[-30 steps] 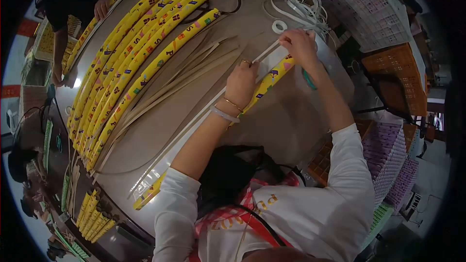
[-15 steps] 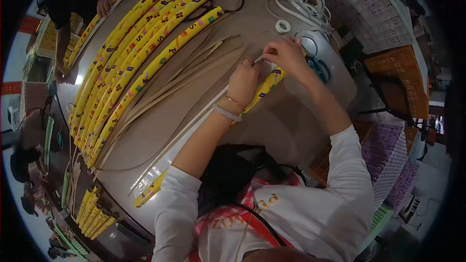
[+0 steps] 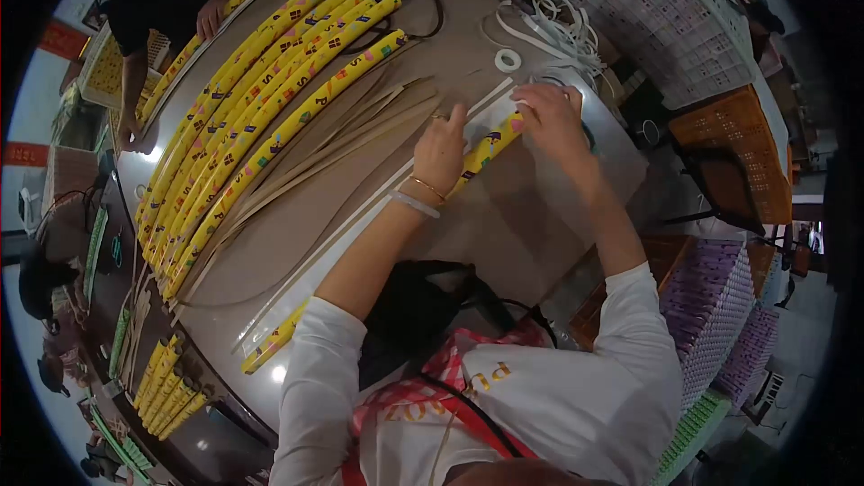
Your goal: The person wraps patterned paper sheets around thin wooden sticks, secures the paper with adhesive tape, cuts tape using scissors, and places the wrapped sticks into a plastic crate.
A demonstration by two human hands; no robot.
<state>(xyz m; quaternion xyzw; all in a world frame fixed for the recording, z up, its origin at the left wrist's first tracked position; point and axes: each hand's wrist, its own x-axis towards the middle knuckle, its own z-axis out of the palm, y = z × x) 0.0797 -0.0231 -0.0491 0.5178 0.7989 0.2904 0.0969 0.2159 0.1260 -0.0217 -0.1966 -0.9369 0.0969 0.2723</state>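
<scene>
A long yellow patterned strip [image 3: 491, 146] with a clear, white-edged film [image 3: 358, 218] along it runs diagonally under my arms. My left hand [image 3: 440, 153] lies over the strip with its fingers curled in and one fingertip pointing up; what they grip is hidden. At the strip's far end is my right hand [image 3: 553, 115], its fingers bent closed on that end near the film. A white tape roll [image 3: 508, 60] lies just beyond the hands.
Several yellow printed strips [image 3: 270, 117] lie side by side at the left, beside thin brown strips [image 3: 360, 135]. White banding [image 3: 571, 27] is coiled at the back. A co-worker's hand [image 3: 212, 18] rests at upper left. Orange crates [image 3: 733, 153] and purple stacks [image 3: 711, 292] stand at right.
My hands have moved apart; before, their fingertips met around a small white piece. The left hand is now lower left, the right on the strip's end. The head view has shifted slightly.
</scene>
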